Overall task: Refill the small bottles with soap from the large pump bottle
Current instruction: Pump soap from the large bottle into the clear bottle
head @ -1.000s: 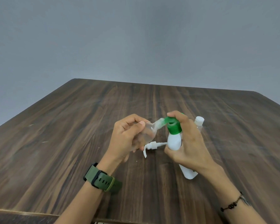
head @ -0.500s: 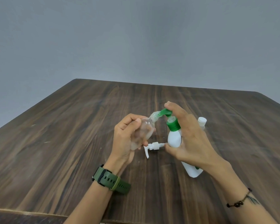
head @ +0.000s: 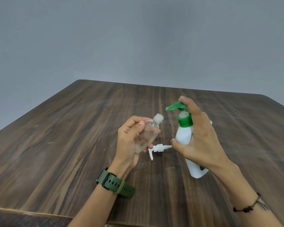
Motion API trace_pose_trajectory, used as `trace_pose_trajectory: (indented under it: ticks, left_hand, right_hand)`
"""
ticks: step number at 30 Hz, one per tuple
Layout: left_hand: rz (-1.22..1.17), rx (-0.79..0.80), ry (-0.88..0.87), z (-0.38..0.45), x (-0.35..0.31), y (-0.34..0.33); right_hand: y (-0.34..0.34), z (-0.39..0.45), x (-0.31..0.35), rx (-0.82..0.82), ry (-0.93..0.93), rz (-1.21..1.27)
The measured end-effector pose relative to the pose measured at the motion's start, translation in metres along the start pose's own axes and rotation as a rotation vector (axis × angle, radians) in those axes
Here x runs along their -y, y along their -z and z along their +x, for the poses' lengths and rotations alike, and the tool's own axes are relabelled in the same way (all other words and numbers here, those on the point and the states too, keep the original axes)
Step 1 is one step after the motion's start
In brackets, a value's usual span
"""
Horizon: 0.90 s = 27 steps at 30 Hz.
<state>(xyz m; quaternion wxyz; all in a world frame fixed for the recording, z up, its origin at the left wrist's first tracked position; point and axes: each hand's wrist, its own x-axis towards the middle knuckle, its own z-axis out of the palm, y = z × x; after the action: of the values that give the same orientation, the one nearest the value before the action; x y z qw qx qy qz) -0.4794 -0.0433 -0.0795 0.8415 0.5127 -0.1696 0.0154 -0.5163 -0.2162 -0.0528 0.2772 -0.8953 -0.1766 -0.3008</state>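
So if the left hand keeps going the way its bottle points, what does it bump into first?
Probably the green pump spout. The left hand tilts the clear bottle up and rightward, its open neck aimed toward the spout's tip. Depth is unclear, so it might pass just beside it.

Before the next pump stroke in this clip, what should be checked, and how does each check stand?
1. Small clear bottle gripped by left hand: ok.
2. Its neck uncapped: ok; the white spray head lies on the table.
3. Green pump nozzle over the neck: not ok, it sits apart, up and to the right.
4. Right hand holds the white pump bottle, a finger on the pump top: ok.
5. Soap level in the clear bottle: cannot tell.
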Motion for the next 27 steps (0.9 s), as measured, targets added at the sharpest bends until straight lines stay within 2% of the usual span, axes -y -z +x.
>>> trace_pose_trajectory:
  ticks: [5,15,20,27]
  left_hand:
    - [-0.027,0.014,-0.011,0.000,0.002,-0.001]
    - [0.062,0.018,-0.026,0.003,0.000,0.002]
    - [0.047,0.003,-0.003,0.002,0.002,-0.001]
    - [0.002,0.010,0.005,0.001,0.003,-0.005]
  right_hand:
    - [-0.005,-0.003,-0.001,0.091,0.040,-0.062]
    - [0.002,0.003,-0.001,0.125,0.134,-0.210]
    - [0.007,0.007,-0.003,0.110,0.185,-0.294]
    - [0.003,0.006,-0.002,0.039,0.209,-0.270]
